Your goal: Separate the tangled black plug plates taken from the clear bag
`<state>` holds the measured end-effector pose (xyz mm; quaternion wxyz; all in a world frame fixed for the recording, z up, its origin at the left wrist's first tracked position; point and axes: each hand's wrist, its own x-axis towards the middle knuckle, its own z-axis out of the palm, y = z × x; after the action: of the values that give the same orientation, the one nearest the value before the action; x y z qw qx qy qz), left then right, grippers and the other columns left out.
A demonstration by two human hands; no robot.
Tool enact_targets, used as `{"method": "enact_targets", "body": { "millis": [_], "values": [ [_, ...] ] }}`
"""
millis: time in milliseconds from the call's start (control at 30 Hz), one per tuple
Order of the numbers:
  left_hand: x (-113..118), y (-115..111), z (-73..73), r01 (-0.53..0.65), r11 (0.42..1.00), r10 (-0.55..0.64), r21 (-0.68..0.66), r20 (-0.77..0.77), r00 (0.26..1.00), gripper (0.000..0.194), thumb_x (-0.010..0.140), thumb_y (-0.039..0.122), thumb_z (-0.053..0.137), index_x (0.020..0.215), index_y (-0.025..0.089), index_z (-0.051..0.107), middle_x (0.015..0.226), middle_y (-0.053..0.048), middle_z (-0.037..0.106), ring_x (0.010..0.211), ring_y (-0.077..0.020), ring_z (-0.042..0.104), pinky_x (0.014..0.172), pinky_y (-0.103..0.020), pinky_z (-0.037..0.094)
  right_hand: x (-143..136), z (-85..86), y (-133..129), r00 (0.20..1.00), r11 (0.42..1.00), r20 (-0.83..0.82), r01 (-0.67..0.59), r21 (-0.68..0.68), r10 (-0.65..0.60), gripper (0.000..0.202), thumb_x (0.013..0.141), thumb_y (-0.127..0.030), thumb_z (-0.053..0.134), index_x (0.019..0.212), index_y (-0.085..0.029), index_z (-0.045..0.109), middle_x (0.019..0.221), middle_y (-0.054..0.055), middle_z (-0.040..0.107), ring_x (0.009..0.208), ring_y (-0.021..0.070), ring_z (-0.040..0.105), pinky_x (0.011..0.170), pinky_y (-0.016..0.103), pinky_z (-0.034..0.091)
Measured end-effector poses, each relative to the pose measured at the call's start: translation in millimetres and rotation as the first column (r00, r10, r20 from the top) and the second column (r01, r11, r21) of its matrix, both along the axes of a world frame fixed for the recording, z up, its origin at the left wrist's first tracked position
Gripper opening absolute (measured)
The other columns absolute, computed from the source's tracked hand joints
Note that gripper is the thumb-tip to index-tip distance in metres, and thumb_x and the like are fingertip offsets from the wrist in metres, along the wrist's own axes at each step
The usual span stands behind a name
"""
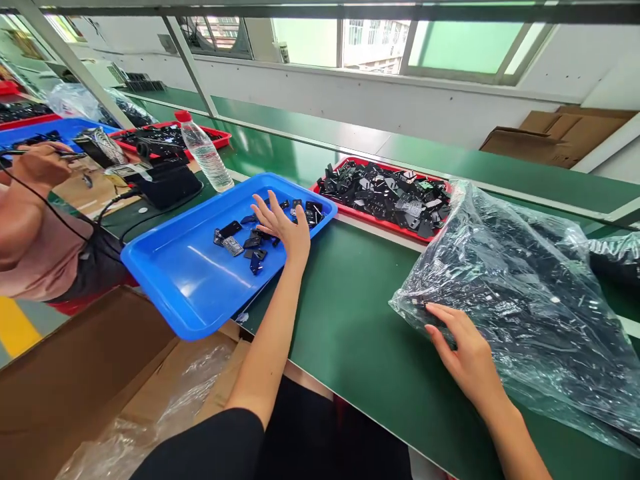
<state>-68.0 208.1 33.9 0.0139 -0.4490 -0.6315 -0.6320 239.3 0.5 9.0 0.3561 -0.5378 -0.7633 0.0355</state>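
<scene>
My left hand (283,227) is over the right part of a blue tray (170,257), its fingers spread and nothing seen in them. Around and below it lie several small black plastic parts (231,229), some with a shiny grey face. Off to the right, my right hand (465,350) reaches to the near left corner of a large clear plastic bag (520,293) filled with black parts. Its fingers are apart and rest at or just above the film; whether they touch it I cannot tell.
A red tray (373,230) heaped with black parts stands behind. A water bottle (205,153) leans by the blue tray. At the left, a co-worker's hand (43,163) holds a corded tool near a black device (167,183). An open cardboard box (90,367) sits below the table edge.
</scene>
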Motion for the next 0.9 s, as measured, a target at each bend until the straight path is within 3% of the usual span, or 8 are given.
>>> {"method": "enact_targets", "body": {
  "millis": [167, 300, 367, 433, 567, 667, 800, 900],
  "values": [
    [51, -21, -7.6, 0.517, 0.854, -0.461, 0.062, -0.372, 0.806, 0.032, 0.09, 0.027, 0.044, 0.115, 0.018, 0.062, 0.134, -0.014, 0.053, 0.138, -0.0268, 0.032, 0.115, -0.052, 0.02, 59, 23.4, -41, 0.893, 0.837, 0.333, 0.416, -0.355, -0.303, 0.042, 0.094, -0.052, 0.038, 0.075, -0.026, 0.065, 0.066, 0.004, 0.068, 0.055, 0.0232, 0.065, 0.044, 0.033, 0.047],
    [114, -69, -27.8, 0.907, 0.403, -0.801, -0.125, -0.527, 0.284, 0.025, 0.089, 0.027, 0.044, 0.1, 0.021, 0.066, 0.114, -0.01, 0.065, 0.113, -0.0237, 0.055, 0.103, -0.047, 0.04, 95, -0.7, -65, 0.837, 0.826, 0.434, 0.481, -0.292, -0.334, 0.041, 0.093, -0.047, 0.037, 0.1, -0.021, 0.069, 0.1, 0.012, 0.072, 0.088, 0.0307, 0.069, 0.06, 0.041, 0.057],
    [138, -97, -37.5, 0.963, 0.158, -0.76, -0.219, -0.649, -0.022, 0.027, 0.088, 0.031, 0.047, 0.105, 0.019, 0.064, 0.111, -0.011, 0.066, 0.111, -0.0243, 0.056, 0.1, -0.045, 0.043, 102, -13.4, -65, 0.863, 0.88, 0.402, 0.417, -0.227, -0.306, 0.043, 0.095, -0.04, 0.035, 0.123, -0.018, 0.059, 0.128, 0.014, 0.06, 0.114, 0.0309, 0.06, 0.082, 0.045, 0.057],
    [153, -117, -43.6, 0.949, 0.037, -0.611, -0.314, -0.758, -0.227, 0.031, 0.089, 0.032, 0.049, 0.113, 0.017, 0.061, 0.118, -0.012, 0.064, 0.114, -0.0249, 0.054, 0.102, -0.043, 0.041, 104, -15.8, -57, 0.872, 0.898, 0.38, 0.399, -0.186, -0.309, 0.045, 0.096, -0.033, 0.034, 0.137, -0.019, 0.046, 0.145, 0.013, 0.044, 0.129, 0.0298, 0.047, 0.095, 0.048, 0.051],
    [170, -114, -43.8, 0.942, 0.184, -0.56, -0.28, -0.817, -0.134, 0.035, 0.09, 0.024, 0.048, 0.122, 0.013, 0.056, 0.126, -0.014, 0.058, 0.117, -0.0273, 0.05, 0.1, -0.044, 0.039, 98, 7.6, -40, 0.859, 0.908, 0.337, 0.419, -0.03, -0.385, 0.046, 0.096, -0.024, 0.036, 0.142, -0.019, 0.039, 0.154, 0.014, 0.027, 0.14, 0.0328, 0.029, 0.104, 0.055, 0.042],
    [180, -90, -40.9, 0.914, 0.313, -0.639, -0.259, -0.77, 0.0, 0.029, 0.091, 0.017, 0.044, 0.115, 0.014, 0.059, 0.109, -0.013, 0.063, 0.102, -0.0242, 0.056, 0.089, -0.041, 0.046, 82, 19.4, -39, 0.873, 0.911, 0.266, 0.375, 0.171, -0.409, 0.037, 0.094, -0.017, 0.042, 0.129, -0.02, 0.053, 0.133, 0.014, 0.053, 0.134, 0.0318, 0.038, 0.101, 0.056, 0.044],
    [183, -72, -41.4, 0.933, 0.313, -0.686, -0.176, -0.722, 0.094, 0.026, 0.092, 0.008, 0.037, 0.1, 0.013, 0.061, 0.087, -0.007, 0.061, 0.081, -0.0163, 0.056, 0.075, -0.03, 0.05, 53, -4.4, -40, 0.922, 0.98, 0.335, 0.162, 0.119, -0.194, 0.033, 0.091, -0.013, 0.045, 0.121, -0.022, 0.057, 0.107, 0.009, 0.065, 0.118, 0.0261, 0.053, 0.093, 0.044, 0.052],
    [177, -74, -42.2, 0.959, 0.259, -0.682, -0.113, -0.725, 0.099, 0.026, 0.092, 0.007, 0.037, 0.098, 0.015, 0.06, 0.087, -0.006, 0.059, 0.081, -0.014, 0.055, 0.074, -0.025, 0.05, 59, -26.1, -19, 0.812, 0.912, 0.432, 0.405, 0.066, -0.392, 0.047, 0.089, -0.036, 0.055, 0.131, -0.016, 0.05, 0.137, 0.017, 0.049, 0.132, 0.0369, 0.039, 0.101, 0.059, 0.041]
  ]
}}
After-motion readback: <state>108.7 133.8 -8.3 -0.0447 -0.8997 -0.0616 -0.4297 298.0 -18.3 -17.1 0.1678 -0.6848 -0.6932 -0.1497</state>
